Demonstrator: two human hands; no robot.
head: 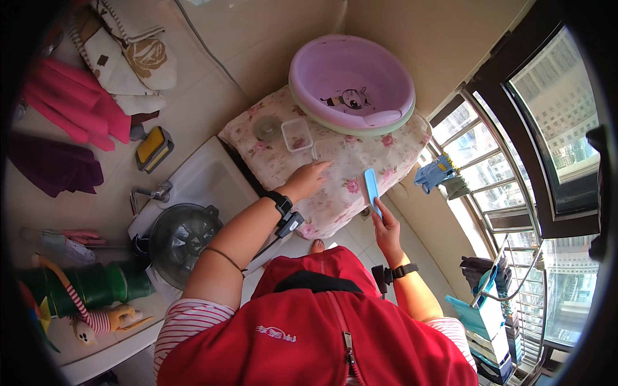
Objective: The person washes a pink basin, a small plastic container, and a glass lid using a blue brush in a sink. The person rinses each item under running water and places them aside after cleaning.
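Note:
My right hand grips the lower end of a long, narrow light blue plastic tool with a rounded tip. Its exact kind cannot be told. My left hand reaches over the flower-print cloth with fingers extended and nothing seen in it. Just beyond its fingertips lies a flat clear plastic piece, perhaps a lid. A small clear plastic box with something reddish inside stands farther back. Left of the box is a round translucent lid or dish.
A purple plastic basin sits stacked on a pale green one at the cloth's back. At left, a dark translucent basin rests over the white sink, near the faucet. Barred windows line the right.

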